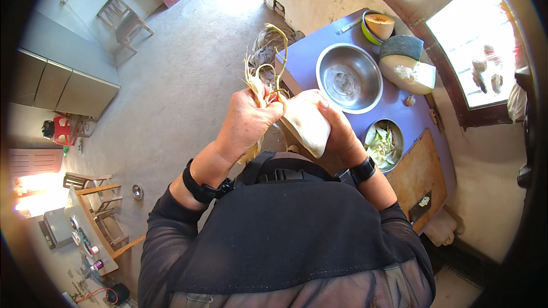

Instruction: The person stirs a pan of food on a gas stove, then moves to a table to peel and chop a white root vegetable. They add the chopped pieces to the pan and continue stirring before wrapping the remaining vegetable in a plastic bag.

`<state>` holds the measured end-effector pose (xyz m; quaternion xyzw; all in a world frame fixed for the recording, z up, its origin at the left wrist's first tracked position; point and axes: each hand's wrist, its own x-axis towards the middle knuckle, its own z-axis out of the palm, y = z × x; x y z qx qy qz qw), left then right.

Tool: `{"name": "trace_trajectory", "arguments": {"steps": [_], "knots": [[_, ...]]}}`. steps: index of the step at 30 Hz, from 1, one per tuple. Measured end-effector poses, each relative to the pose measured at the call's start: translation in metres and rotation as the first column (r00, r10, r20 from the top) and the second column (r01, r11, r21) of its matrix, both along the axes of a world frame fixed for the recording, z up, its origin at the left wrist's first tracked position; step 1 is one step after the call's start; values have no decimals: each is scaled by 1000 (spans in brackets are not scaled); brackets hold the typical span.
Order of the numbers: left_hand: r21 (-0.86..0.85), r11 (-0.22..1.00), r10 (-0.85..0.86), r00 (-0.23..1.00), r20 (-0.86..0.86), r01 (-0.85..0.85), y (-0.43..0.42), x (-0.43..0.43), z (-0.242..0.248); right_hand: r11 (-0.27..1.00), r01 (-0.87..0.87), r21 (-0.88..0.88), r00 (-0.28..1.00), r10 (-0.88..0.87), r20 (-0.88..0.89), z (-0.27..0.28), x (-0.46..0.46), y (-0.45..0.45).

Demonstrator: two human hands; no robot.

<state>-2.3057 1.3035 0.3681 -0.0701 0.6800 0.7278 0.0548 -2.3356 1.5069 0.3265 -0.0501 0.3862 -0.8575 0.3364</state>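
Observation:
In front of my chest I hold a white root vegetable [309, 122], which looks like a jicama, tilted with its stem end up. My right hand [338, 126] wraps around its right side. At the top, my left hand [248, 117] pinches the dry, stringy stems and peel [256, 83]; its fingertips are partly hidden. A thin yellowish vine [284, 49] rises from there. Loose peel [252, 154] hangs below my left hand. Just beyond my right hand, a wide stainless steel basin [342, 78] stands on the purple-blue table [299, 53].
A steel bowl of vegetable scraps [382, 143] stands beside a wooden cutting board [413, 171]. A cleaver [417, 211] lies there with minced bits on its blade. Further back are a cut winter melon [404, 62], a pumpkin piece [379, 25] in a bowl and a garlic bulb [410, 100].

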Motion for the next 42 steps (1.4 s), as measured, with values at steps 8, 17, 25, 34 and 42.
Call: {"name": "trace_trajectory", "arguments": {"steps": [8,17,25,34,42], "knots": [[-5,996,84,994,-64,-85,1,-1,-10,971,130,202,979,-94,-181,6,2,-13],[-18,996,90,993,-80,-92,-3,-6,-14,993,40,114,997,-32,-65,14,-3,-11],[157,987,29,995,90,-43,-5,-7,-1,972,81,-219,889,29,458,-22,0,-12],[372,927,-90,992,88,51,-13,-18,15,983,-23,-184,839,119,531,-29,-1,-2],[79,929,-351,928,-128,362,-10,-23,9,917,-40,-396,796,268,542,-41,0,-8]]}}
